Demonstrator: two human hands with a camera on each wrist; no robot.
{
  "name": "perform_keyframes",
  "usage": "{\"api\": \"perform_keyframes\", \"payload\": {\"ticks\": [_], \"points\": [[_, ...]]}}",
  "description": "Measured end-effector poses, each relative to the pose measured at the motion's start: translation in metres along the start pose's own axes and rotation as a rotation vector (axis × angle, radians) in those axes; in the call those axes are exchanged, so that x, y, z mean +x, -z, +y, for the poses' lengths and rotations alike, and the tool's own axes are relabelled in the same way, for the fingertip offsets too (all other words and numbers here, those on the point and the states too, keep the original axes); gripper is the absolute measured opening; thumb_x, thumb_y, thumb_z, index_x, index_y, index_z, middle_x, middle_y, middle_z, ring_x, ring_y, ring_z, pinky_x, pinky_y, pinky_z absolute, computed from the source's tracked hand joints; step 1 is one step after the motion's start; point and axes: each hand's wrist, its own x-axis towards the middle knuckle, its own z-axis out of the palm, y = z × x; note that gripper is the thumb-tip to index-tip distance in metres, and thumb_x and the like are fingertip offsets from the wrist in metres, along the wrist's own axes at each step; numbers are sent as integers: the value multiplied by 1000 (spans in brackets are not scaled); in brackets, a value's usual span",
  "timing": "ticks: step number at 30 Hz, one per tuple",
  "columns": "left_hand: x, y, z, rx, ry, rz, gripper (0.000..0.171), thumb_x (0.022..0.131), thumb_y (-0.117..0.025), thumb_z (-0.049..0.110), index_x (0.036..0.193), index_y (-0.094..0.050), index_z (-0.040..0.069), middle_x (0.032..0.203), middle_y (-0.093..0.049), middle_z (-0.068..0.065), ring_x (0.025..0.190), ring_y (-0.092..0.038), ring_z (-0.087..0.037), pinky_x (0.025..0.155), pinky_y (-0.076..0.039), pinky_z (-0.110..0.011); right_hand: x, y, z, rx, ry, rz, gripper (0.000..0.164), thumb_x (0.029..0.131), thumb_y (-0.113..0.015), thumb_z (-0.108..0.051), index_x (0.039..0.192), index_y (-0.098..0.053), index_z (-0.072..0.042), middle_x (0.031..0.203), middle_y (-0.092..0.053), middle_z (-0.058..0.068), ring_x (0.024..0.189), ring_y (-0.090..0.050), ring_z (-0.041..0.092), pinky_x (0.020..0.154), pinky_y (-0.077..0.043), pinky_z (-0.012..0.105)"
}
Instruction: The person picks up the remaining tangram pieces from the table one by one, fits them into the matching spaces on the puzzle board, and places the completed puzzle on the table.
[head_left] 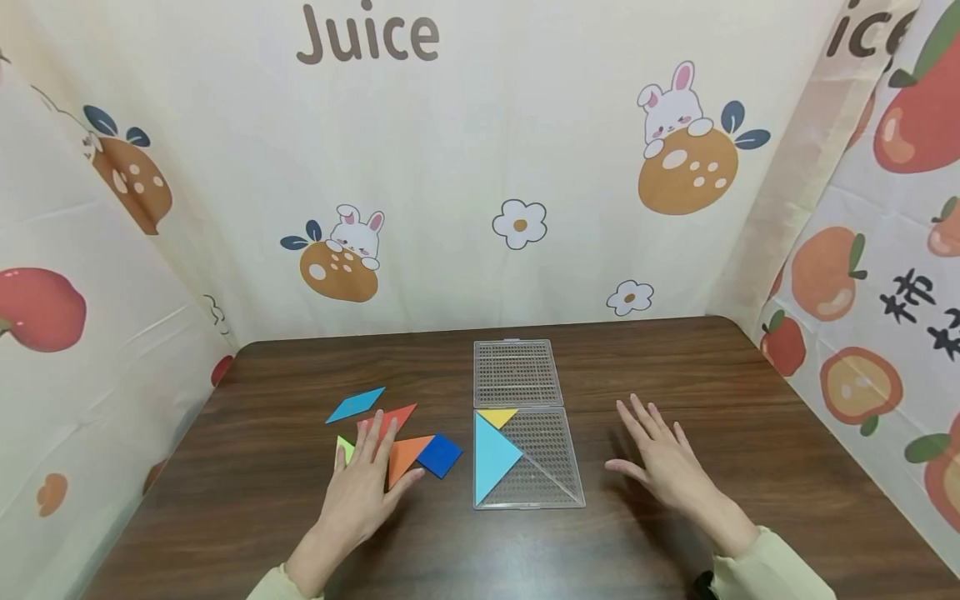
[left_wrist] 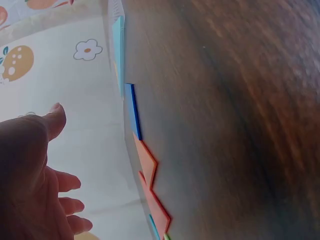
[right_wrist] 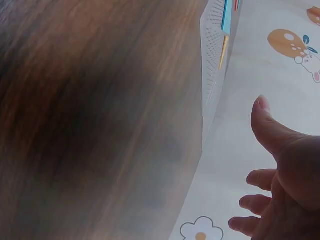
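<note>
My left hand [head_left: 356, 493] is held over loose tangram pieces, fingers straight and spread, gripping nothing; the left wrist view shows a gap between it and the table. Around it lie a blue parallelogram [head_left: 356, 405], a red triangle [head_left: 401, 414], an orange triangle [head_left: 405, 455], a dark blue square [head_left: 440, 455] and a partly hidden green triangle [head_left: 344, 450]. To the right is a clear hinged case [head_left: 551, 454], unfolded, with a light blue triangle [head_left: 495, 458] and a yellow triangle [head_left: 498, 417] in its near half. My right hand [head_left: 667, 463] hovers right of the case, fingers spread, holding nothing.
The brown wooden table [head_left: 600, 550] carries the pieces and the case. A printed curtain [head_left: 450, 167] stands behind it, with more printed cloth at the left and right sides. The case's far half [head_left: 516, 375] lies flat toward the curtain.
</note>
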Motion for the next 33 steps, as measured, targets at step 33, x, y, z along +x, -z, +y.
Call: {"api": "perform_keyframes", "payload": {"ticks": [33], "points": [[19, -6, -23, -72, 34, -73, 60, 87, -56, 30, 126, -40, -11, 132, -33, -29, 120, -33, -42, 86, -39, -48, 19, -25, -6, 130, 260, -133, 74, 78, -66, -34, 135, -33, -2, 139, -28, 20, 123, -29, 41, 91, -26, 59]]}}
